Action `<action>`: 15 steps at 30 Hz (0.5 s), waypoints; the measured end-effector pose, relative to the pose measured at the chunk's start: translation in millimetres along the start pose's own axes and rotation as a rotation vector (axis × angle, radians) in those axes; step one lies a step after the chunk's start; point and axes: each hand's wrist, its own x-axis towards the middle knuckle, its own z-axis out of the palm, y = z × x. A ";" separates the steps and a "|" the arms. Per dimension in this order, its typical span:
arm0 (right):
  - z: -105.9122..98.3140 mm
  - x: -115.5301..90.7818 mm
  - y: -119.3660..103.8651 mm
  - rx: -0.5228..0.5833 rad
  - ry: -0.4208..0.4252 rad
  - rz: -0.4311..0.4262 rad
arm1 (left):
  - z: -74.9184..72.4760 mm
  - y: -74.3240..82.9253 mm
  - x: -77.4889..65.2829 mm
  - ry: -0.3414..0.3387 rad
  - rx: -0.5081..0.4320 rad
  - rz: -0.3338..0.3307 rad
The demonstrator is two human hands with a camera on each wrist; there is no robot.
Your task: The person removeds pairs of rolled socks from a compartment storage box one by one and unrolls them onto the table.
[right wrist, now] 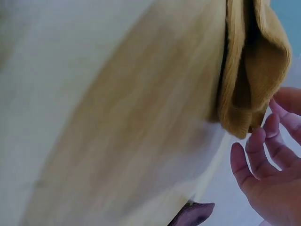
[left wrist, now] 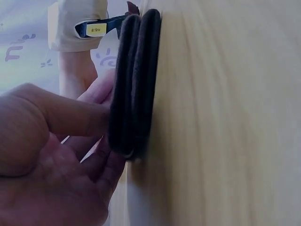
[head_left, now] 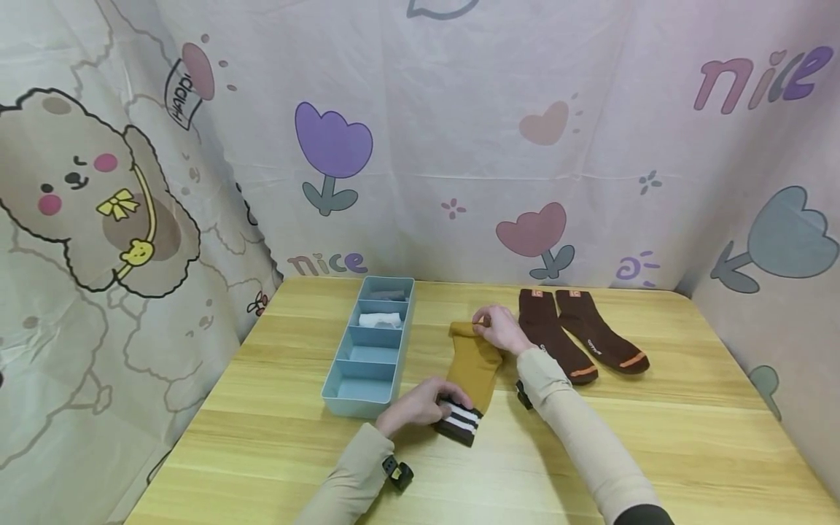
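using blue-grey box (head_left: 357,408) as ref. find mustard sock (head_left: 474,372) on tabletop (head_left: 262,452), just r of box, w/ striped cuff (head_left: 462,424) at near end, beyond box's near edge. looks like 2+ layers in wrist views, so poss. a stacked pair; can't confirm count.

right hand (head_left: 502,329): pinching far end of sock btwn thumb & fingertips, r of box's far half. left hand (head_left: 420,403): thumb & fingers over striped cuff, just r of box's near end; can't tell if gripping or only pressing.

judge as light, soft, stretchy knit, floppy, not fragile. prob. not slippery in fingers, but layers may slide apart & loose folds at far end may bunch. best hold: pinch all layers tog. at far end; pin cuff flat w/ fingertips, as cuff looks thicker & should keep shape better. avoid tugging one layer only.

also note brown socks (head_left: 554,346) well r of box, almost side by side. inside box: white folded item (head_left: 379,320) in 2nd compartment fr. far end, grey item (head_left: 387,295) in farthest.
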 end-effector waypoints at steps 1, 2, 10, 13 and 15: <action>0.1 -0.2 0.4 0.006 -0.010 0.003 | 0.8 0.8 0.1 0.014 -0.011 -0.006; -0.1 -0.6 0.5 0.013 -0.021 0.005 | 1.7 1.5 0.4 0.033 -0.016 -0.016; -1.6 -0.9 1.5 -0.007 -0.124 0.004 | 5.6 7.3 3.1 0.148 0.123 -0.054; -2.3 -1.0 1.3 -0.027 -0.134 -0.002 | 6.7 10.1 5.2 0.128 0.196 -0.087; -2.4 -1.1 1.6 -0.030 -0.129 0.006 | 7.6 12.2 6.6 0.107 0.221 -0.104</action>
